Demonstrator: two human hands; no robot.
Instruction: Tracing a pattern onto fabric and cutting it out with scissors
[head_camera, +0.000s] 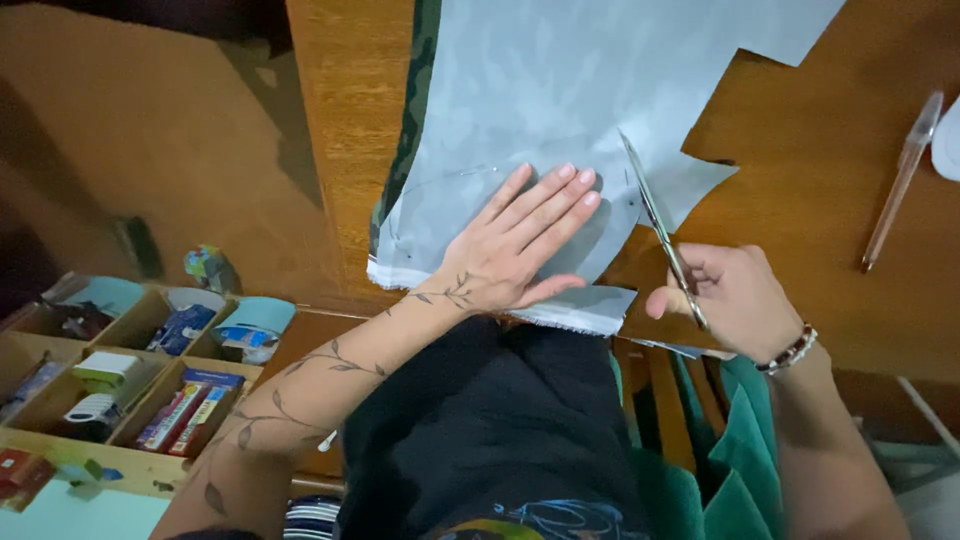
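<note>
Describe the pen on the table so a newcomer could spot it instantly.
Start at the brown wooden table and the pale grey fabric spread over it. Move to the bare wood on the far right, past the right hand holding the scissors. The pen lies there alone, slanted: a thin stick with a clear top and orange-brown barrel, touching no fabric.

My pale grey-blue fabric sheet (560, 90) lies flat on the table, jagged-cut at three o'clock; my slim steel scissors (660, 225) point toward eleven o'clock, blades seemingly biting its edge.
</note>
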